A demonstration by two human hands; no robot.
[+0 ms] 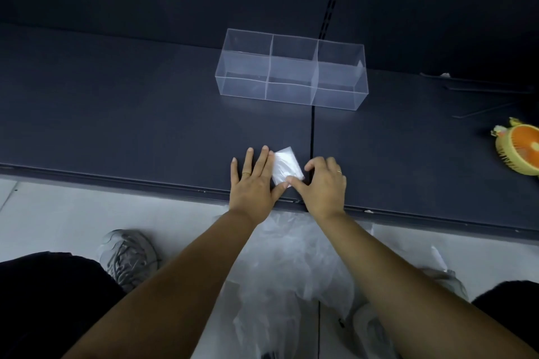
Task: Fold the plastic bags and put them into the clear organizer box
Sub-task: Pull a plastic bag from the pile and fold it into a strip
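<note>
Dark shelf point(116, 111). Loose bags point(291, 256) are piled on the floor under the wrists. Folded bag point(287, 167) is held between the hands: left hand point(253, 183) spread flat on its edge, right hand point(323, 183) curled, thumb and forefinger pinching it. Clear box point(242, 87) sits beyond the fingertips.

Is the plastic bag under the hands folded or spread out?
Folded: the plastic bag is a small white rectangle on the dark surface, left hand flat on its left edge, right hand pinching its right edge.
</note>
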